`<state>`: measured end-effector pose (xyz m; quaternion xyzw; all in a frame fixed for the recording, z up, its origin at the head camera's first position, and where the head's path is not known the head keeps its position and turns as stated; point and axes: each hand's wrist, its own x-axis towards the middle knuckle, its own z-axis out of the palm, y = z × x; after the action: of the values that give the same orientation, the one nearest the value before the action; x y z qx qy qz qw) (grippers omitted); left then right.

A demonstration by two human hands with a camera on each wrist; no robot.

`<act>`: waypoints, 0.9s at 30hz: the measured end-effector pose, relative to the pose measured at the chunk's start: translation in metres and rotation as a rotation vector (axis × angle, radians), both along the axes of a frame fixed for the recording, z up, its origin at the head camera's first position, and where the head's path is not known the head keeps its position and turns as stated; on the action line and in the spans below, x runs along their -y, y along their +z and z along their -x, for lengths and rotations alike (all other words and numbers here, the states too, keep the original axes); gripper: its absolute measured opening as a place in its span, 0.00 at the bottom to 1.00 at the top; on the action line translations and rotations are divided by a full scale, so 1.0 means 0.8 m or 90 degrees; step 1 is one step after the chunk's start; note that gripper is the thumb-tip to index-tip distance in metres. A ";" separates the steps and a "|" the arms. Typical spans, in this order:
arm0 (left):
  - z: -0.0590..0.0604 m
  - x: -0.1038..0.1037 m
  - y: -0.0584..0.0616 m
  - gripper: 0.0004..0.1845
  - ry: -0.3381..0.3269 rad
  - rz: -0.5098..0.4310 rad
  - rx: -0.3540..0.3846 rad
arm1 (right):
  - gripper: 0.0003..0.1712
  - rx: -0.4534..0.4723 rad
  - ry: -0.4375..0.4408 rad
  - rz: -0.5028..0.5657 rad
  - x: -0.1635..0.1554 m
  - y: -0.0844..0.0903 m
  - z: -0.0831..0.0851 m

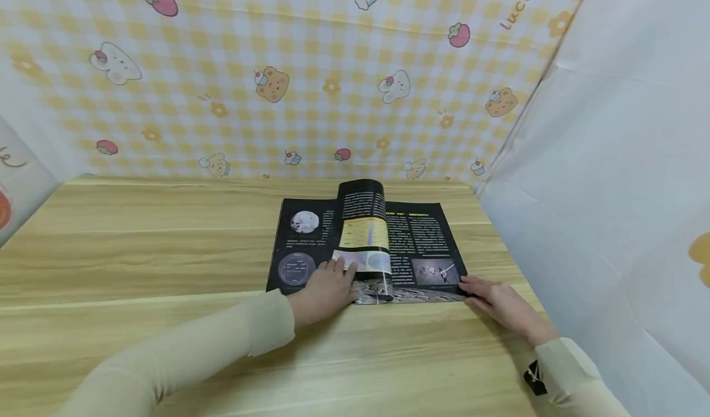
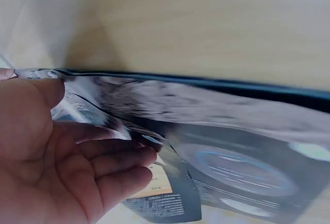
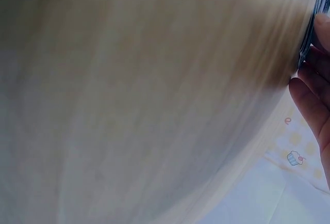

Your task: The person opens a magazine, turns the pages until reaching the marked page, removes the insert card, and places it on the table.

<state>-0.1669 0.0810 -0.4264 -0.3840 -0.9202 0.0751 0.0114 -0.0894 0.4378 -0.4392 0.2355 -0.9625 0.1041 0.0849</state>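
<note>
An open magazine (image 1: 421,238) with dark pages lies flat on the wooden table (image 1: 138,244). One page (image 1: 363,232) stands curled up near the spine, mid-turn. My left hand (image 1: 327,287) lies at the magazine's near edge with its fingers straight under the lower part of that lifted page; the left wrist view shows the fingers (image 2: 113,159) stretched along the glossy paper (image 2: 232,146). My right hand (image 1: 496,303) rests with relaxed fingers on the magazine's near right corner; the right wrist view shows its fingertips (image 3: 312,87) at the page edges.
A yellow checked backdrop (image 1: 310,78) with cartoon prints rises behind the table. A white sheet (image 1: 610,177) walls off the right side, close to the magazine. Bare wood stretches left of the magazine and in front of it.
</note>
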 end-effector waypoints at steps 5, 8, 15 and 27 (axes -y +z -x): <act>-0.001 0.033 -0.001 0.28 -0.005 -0.016 -0.039 | 0.19 0.006 -0.004 0.005 -0.002 -0.001 0.000; -0.001 0.053 0.000 0.27 -0.006 -0.032 -0.032 | 0.19 0.014 -0.005 0.005 -0.004 -0.001 0.000; -0.007 0.084 0.006 0.27 -0.038 -0.056 0.016 | 0.17 0.015 0.005 0.008 -0.007 0.003 0.002; -0.015 0.085 0.018 0.22 -0.057 -0.043 -0.004 | 0.16 0.033 0.031 0.012 -0.010 0.008 0.007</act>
<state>-0.1550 0.0126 -0.4121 -0.4237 -0.9042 0.0448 0.0308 -0.0952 0.4458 -0.4326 0.2555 -0.9574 0.1209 0.0596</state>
